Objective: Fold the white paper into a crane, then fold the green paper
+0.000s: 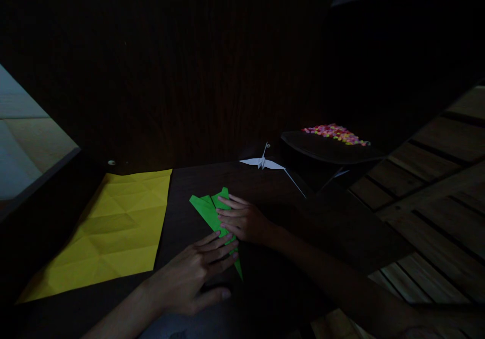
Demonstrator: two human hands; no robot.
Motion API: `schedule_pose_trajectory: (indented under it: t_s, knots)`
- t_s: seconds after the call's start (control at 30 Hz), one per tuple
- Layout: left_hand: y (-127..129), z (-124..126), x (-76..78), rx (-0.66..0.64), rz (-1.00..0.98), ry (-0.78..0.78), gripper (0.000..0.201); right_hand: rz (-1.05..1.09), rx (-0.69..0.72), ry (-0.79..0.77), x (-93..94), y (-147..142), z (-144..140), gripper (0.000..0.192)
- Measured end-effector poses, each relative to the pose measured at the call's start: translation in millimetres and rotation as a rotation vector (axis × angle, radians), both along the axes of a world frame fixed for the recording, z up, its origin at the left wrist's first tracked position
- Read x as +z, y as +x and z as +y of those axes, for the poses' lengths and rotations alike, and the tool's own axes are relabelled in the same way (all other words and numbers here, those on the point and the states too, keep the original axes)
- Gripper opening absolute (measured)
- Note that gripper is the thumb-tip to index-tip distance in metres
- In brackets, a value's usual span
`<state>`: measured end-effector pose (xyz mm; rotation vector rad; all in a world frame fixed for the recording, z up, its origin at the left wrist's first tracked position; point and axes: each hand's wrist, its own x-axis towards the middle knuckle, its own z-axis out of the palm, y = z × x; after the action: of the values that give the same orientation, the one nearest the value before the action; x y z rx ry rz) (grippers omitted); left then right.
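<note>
A folded green paper [209, 210] lies on the dark tabletop, with two short points at its far end and one long narrow tip toward me. My left hand [197, 265] rests over its lower part, fingers stretched out and thumb apart. Across its upper right side lies my right hand [244, 219], fingers also extended and flat on the paper. The two hands nearly meet over the middle, which hides part of the folds. To the left is a large yellow sheet [125, 228] with many crease lines, spread open.
A white folded paper bird [262, 163] stands near the back panel. Behind it on the right, a dark corner shelf [322, 147] bears a heap of small pink, red and yellow pieces [337, 133]. A dark raised side edge [41, 182] borders the left; a slatted wooden floor [424, 197] shows at right.
</note>
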<state>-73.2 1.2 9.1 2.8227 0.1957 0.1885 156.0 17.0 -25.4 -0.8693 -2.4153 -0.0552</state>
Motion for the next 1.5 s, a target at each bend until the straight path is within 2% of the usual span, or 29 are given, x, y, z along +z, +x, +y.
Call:
schedule_pose_trajectory:
  t_s: [0.13,0.47,0.77,0.9,1.07,1.3,1.5]
  knots:
    - [0.1,-0.4,1.5,0.014,0.015,-0.048,0.068,-0.004,-0.01,-0.015,-1.6,0.6,0.1,0.021]
    - [4.8,-3.0,8.4,-0.031,0.003,-0.143,0.059,0.002,-0.093,-0.091,2.3,-1.4,-1.7,0.03]
    - [9.8,-12.2,17.3,-0.064,-0.046,-0.31,0.059,-0.023,-0.165,-0.133,2.4,-2.0,-2.4,0.034]
    - [9.9,-13.3,13.7,-0.053,-0.042,-0.277,0.057,-0.021,-0.175,-0.147,0.9,-2.7,-2.3,0.034]
    - [11.1,-14.2,3.6,0.01,-0.12,-0.128,0.047,-0.023,-0.175,-0.2,4.4,-0.8,-3.4,0.038]
    - [8.6,-12.4,-3.1,0.038,-0.084,0.026,0.042,-0.066,-0.107,-0.317,12.8,11.3,-0.5,0.066]
    - [7.0,-11.4,-0.6,0.017,-0.073,0.002,0.047,-0.043,-0.121,-0.343,10.3,13.1,3.1,0.072]
